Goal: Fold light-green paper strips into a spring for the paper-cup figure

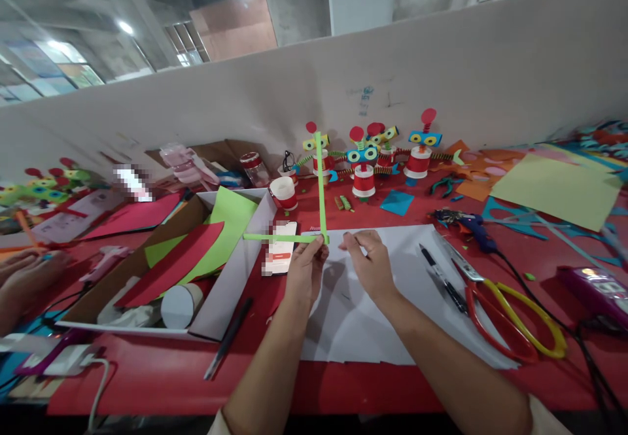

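My left hand (308, 266) pinches two light green paper strips where their ends meet at a corner. One green paper strip (321, 186) stands up from the fingers, and the other green strip (275, 238) points left across a phone (282, 246). To the right, apart from the strips, is my right hand (369, 261), with its fingers curled and nothing visible in them. Both hands are above white paper sheets (343, 330) on the red table. A black pen (443, 279) and scissors with red and yellow handles (500, 317) lie right of my right hand.
Left stands an open box (228, 261) of coloured paper. Paper-cup robot figures (364, 180) line the back by a white partition (294, 88). A glue gun (466, 226) with a cord lies at right. Another person's hands (29, 284) are at far left.
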Demonstrator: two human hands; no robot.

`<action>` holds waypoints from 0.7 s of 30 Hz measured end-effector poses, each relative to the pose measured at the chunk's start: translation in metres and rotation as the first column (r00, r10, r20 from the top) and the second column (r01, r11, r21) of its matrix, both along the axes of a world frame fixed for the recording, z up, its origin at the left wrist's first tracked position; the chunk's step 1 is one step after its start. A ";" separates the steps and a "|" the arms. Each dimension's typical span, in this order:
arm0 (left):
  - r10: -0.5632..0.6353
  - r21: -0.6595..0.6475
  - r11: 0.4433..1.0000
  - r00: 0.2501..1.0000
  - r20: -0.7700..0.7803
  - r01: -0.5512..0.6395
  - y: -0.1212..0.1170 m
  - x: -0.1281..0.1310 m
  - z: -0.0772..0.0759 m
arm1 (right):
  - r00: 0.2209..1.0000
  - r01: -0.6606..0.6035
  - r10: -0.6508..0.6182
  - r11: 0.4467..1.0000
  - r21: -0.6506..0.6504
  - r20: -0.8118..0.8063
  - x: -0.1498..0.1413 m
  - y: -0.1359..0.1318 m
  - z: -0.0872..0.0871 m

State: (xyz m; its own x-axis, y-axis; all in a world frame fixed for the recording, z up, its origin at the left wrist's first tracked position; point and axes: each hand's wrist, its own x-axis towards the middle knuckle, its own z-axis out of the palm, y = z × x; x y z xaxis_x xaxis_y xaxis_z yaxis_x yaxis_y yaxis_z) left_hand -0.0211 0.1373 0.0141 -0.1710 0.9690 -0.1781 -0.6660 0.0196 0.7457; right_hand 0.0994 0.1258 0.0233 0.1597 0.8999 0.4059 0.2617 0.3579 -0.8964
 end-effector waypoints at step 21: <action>-0.082 0.095 0.989 0.953 -0.290 0.114 -0.005 0.016 0.024 | 0.944 -0.130 0.125 0.992 0.005 -0.304 -0.003 -0.003 0.003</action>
